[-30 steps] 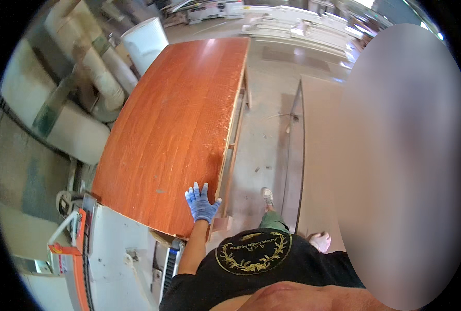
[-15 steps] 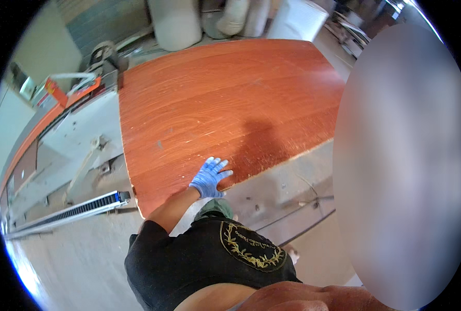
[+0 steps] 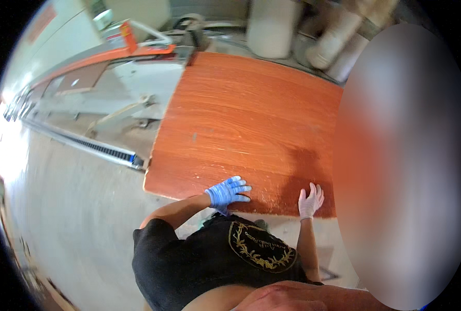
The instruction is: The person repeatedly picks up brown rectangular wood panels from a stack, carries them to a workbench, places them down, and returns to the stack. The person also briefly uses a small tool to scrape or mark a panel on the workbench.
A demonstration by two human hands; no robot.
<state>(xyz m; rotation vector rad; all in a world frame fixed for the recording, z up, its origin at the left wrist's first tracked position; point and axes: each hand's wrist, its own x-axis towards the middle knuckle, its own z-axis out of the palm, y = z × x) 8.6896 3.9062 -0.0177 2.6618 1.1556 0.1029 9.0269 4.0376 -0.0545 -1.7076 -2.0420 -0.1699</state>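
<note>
A large reddish-brown wood-grain board [image 3: 251, 119] lies flat in front of me, its surface scuffed with pale scratches near the front. My left hand [image 3: 229, 192], in a blue glove, rests on it by the near edge with fingers spread. To the right, my right hand [image 3: 312, 200], in a whitish glove, is at the same near edge with its fingers extended and slightly bent. Whether the right palm touches the board cannot be made out. Neither hand is wrapped round anything. A blurred patch hides the board's right end.
Left of the board stands a machine with a pale bed [image 3: 137, 85], an orange-edged beam [image 3: 96, 56] and a metal rail [image 3: 85, 145]. Behind are a whitish cylinder [image 3: 272, 28] and a pale duct [image 3: 334, 41]. Grey floor [image 3: 90, 202] shows at left.
The view has swung, so the board and machine appear turned and shifted right. My right hand has come into sight at the near edge. My left hand stays open on the board.
</note>
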